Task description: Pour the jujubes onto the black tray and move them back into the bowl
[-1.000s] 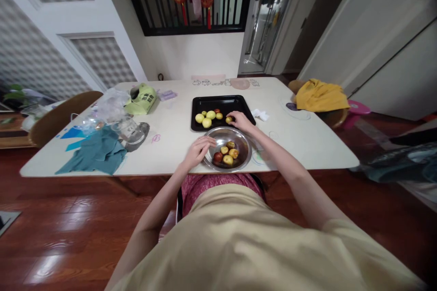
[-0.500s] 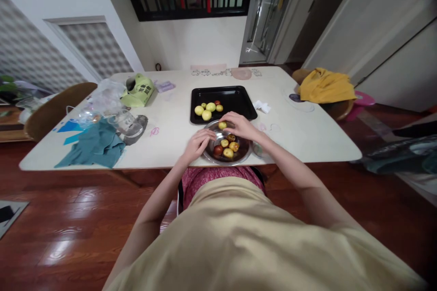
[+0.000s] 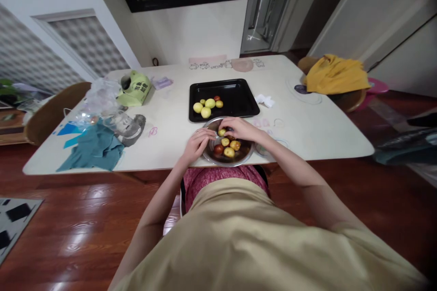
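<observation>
A shiny metal bowl (image 3: 246,154) sits at the near edge of the table, with several small yellow-green and reddish-brown fruits (image 3: 229,152) inside. My left hand (image 3: 200,142) grips the bowl's left rim, fingers bent over the edge. Inside the far part of the bowl, my right hand (image 3: 241,129) is closed around a small yellow-green fruit (image 3: 221,132) between thumb and fingers. Just beyond the bowl lies a black baking tray (image 3: 235,100). In its left half rest several fruits (image 3: 205,112), mostly yellow-green, one of them red.
On the left of the white table (image 3: 170,145) are a teal cloth (image 3: 94,148), a clear plastic bag (image 3: 104,93) and a light green bag (image 3: 136,88). A crumpled white tissue (image 3: 265,100) lies right of the tray. A yellow garment (image 3: 336,75) hangs over the right chair.
My right hand has lowered slightly into the bowl with the yellow-green fruit. My left hand stays at the rim. The view has tilted down a little.
</observation>
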A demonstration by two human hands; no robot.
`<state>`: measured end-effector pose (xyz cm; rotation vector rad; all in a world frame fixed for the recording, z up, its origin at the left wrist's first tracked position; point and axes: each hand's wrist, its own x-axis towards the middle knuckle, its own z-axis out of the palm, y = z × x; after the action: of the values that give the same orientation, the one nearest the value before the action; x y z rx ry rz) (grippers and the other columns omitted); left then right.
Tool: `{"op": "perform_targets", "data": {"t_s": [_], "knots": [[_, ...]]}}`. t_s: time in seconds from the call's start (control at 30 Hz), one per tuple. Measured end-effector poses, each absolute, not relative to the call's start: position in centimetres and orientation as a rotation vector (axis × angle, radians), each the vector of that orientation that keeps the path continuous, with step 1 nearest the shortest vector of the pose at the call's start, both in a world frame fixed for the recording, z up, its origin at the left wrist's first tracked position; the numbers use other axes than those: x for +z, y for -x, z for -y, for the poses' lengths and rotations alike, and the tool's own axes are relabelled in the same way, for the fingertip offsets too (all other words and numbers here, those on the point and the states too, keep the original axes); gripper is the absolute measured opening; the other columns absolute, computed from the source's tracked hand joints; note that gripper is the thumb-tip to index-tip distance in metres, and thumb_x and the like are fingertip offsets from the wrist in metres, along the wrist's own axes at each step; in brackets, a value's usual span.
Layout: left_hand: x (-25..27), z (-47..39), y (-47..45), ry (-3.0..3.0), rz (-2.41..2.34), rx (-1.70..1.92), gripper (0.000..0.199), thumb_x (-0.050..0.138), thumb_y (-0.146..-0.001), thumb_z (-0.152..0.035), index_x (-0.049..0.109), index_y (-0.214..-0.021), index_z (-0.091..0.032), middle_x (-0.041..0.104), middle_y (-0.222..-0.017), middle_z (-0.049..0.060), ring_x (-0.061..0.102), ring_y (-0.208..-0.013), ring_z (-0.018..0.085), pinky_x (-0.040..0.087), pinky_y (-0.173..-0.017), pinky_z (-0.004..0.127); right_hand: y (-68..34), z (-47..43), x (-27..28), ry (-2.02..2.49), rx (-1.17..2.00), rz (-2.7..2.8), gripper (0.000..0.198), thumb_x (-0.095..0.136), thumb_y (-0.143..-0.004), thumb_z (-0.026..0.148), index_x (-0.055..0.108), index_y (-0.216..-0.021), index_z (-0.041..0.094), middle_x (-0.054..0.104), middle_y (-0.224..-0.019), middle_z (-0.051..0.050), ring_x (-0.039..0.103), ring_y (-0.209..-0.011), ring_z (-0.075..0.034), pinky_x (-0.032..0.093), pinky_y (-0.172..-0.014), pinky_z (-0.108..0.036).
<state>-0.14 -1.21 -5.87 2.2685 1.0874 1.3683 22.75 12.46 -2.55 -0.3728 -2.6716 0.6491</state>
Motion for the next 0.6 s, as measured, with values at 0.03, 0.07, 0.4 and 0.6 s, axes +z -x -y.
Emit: {"op": "perform_targets", "data": {"t_s": [0.03, 0.07, 0.4, 0.6], "knots": [[-5.8, 1.3, 0.1, -2.266, -1.096, 1.361, 0.044, 0.04, -0.116, -0.039, 0.078, -0.104, -0.02, 0.081, -0.112, 0.012, 0.074, -0.118, 0.026, 0.052, -0.112, 0.053, -22.8, -12.4, -2.5, 0.377, 0.651, 2.671, 0.017, 0.073, -0.089, 0.009, 0.076, -0.104, 0.017, 0.078, -0.108, -0.01, 0.073, -0.1, -0.025, 0.055, -0.091, -0.035], [-5.8, 1.3, 0.2, -2.262, -1.104, 1.357, 0.045, 0.039, -0.116, -0.039, 0.078, -0.104, -0.02, 0.081, -0.112, 0.012, 0.074, -0.118, 0.026, 0.052, -0.113, 0.054, -22.9, -12.3, -2.5, 0.379, 0.657, 2.668, 0.016, 0.073, -0.089, 0.009, 0.076, -0.104, 0.017, 0.078, -0.107, -0.01, 0.073, -0.099, -0.025, 0.055, -0.091, -0.035], [-5.7, 1.9, 0.3, -2.265, -1.132, 1.342, 0.044, 0.038, -0.116, -0.036, 0.079, -0.109, -0.021, 0.081, -0.117, 0.011, 0.074, -0.121, 0.026, 0.051, -0.117, 0.056, -25.7, -9.9, -2.3, 0.401, 0.667, 2.452, 0.018, 0.062, -0.104, 0.026, 0.078, -0.11, 0.022, 0.079, -0.112, -0.01, 0.073, -0.108, -0.027, 0.059, -0.1, -0.043], [-5.9, 2.4, 0.4, -2.204, -1.255, 1.41, 0.044, 0.039, -0.115, -0.041, 0.078, -0.109, -0.022, 0.081, -0.113, 0.012, 0.071, -0.127, 0.029, 0.056, -0.11, 0.057, -28.1, -6.4, -3.7, 0.528, 0.597, 2.11, 0.017, 0.064, -0.106, 0.03, 0.08, -0.104, 0.026, 0.082, -0.1, -0.007, 0.076, -0.095, -0.026, 0.063, -0.091, -0.046]]}}
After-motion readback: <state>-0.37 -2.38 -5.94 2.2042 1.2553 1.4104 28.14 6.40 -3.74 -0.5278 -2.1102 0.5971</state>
